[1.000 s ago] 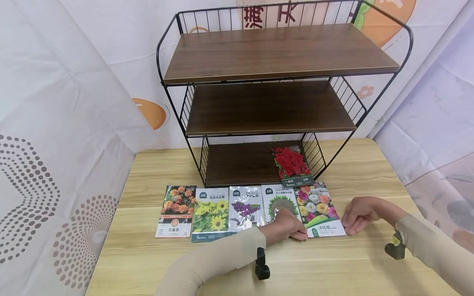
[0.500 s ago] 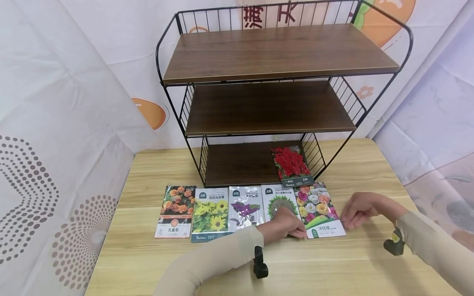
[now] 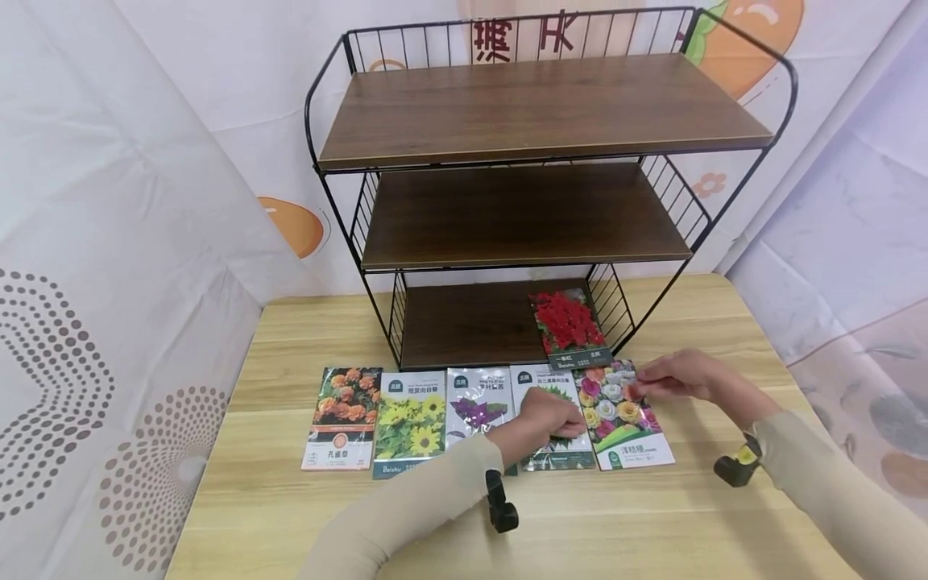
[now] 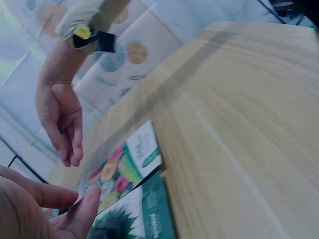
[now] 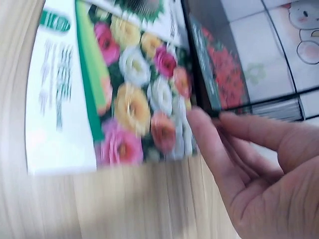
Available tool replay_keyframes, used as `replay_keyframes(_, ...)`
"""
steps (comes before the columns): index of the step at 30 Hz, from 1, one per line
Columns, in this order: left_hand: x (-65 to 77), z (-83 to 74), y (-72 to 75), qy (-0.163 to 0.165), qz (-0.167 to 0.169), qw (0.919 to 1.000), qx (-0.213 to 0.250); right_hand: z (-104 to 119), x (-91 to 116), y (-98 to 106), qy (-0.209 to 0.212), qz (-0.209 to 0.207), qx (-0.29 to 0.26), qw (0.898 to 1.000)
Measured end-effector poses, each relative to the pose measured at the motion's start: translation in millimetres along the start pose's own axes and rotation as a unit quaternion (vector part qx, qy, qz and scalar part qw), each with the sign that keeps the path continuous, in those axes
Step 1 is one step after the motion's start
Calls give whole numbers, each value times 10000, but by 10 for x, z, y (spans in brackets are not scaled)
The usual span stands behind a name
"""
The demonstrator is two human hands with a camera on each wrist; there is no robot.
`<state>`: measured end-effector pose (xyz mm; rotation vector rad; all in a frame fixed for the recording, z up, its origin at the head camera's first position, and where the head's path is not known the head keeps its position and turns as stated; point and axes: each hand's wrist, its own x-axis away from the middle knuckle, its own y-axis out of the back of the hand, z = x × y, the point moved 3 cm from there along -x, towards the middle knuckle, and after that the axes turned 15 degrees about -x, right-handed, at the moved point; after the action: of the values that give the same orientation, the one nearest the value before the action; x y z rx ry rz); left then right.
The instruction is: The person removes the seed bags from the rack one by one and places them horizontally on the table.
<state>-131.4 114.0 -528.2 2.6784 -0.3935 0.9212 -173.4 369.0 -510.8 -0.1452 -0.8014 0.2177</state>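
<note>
Several flower seed packets lie side by side on the wooden table. My left hand [image 3: 547,415] is over the green-and-white sunflower packet [image 3: 558,461], covering its middle; its thumb and fingers hold nothing in the left wrist view. My right hand [image 3: 677,374] is at the upper right edge of the packet with multicoloured roses [image 3: 629,419]. In the right wrist view its extended fingertips [image 5: 197,119] are beside that edge; whether they touch it is unclear. A red-flower packet [image 3: 571,326] lies on the bottom shelf, its lower end overhanging the front edge.
To the left lie an orange marigold packet [image 3: 342,419], a yellow flower packet [image 3: 409,423] and a purple-leaf packet [image 3: 474,407], partly behind my left forearm. A black wire rack with brown shelves [image 3: 522,213] stands behind the row. Printed cloth [image 3: 145,161] hangs around the table.
My right hand has moved from the rose packet's lower right side up to its upper right edge. My left hand has shifted slightly up and left, off the seam between two packets.
</note>
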Motion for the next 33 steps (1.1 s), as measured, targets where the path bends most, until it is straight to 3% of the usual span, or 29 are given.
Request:
replay_keyframes(6, -143, -64, 187, -117, -281, 9985, 445, -5, -83, -129, 299, -127, -1110, 9933)
replay_keyframes(10, -249, -111, 308, -385, -365, 9956, 775, -26, -128, -179, 193, -85, -1958, 9804)
replay_keyframes(14, -333, -151, 394, -555, -437, 9944, 781, -35, -152, -224, 76, -106, -2524, 9675)
replay_keyframes(24, -458, -227, 400, -634, -671, 9906, 1006, -35, -142, -352, 168, -312, -2902, 9563)
replay_keyframes(33, -455, -238, 392, -512, -646, 9919, 966, -77, -113, -414, 272, -332, -2805, 9589)
